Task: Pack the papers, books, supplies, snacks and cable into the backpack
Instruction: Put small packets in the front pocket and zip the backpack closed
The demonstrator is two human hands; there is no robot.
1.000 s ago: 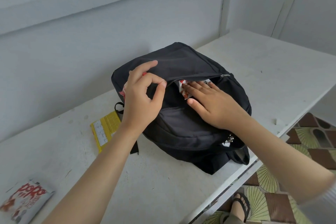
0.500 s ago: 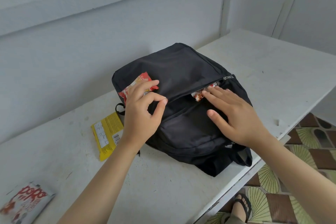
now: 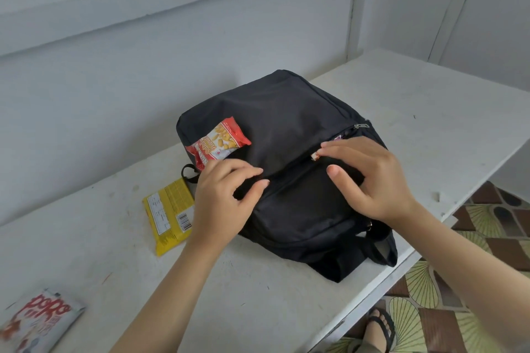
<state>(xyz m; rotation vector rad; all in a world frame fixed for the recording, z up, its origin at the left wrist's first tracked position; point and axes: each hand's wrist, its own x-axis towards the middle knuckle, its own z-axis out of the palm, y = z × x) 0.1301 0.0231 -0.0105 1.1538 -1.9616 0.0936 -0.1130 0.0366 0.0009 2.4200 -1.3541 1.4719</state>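
A black backpack [image 3: 289,112] lies flat on the white table [image 3: 430,112]. My left hand [image 3: 223,203] pinches the fabric at the left end of its front pocket opening. My right hand [image 3: 372,180] lies on the pocket with straight fingers pressing at the slit, where a small corner of a snack packet [image 3: 315,156] still shows. The zipper pull [image 3: 362,125] sits at the slit's right end. A red and white snack packet [image 3: 219,143] rests on top of the backpack's left corner. On the table, a yellow packet [image 3: 167,215] lies just left of the bag.
A red and white packet [image 3: 37,321] lies at the table's near-left corner. The table's front edge runs diagonally at the right, with patterned floor [image 3: 430,301] and a sandalled foot [image 3: 380,329] below it. A wall stands close behind the bag.
My left hand lowered the pocket flap it was lifting, uncovering the red and white packet. My right hand slid right along the opening, and the snack in the slit went almost out of sight.
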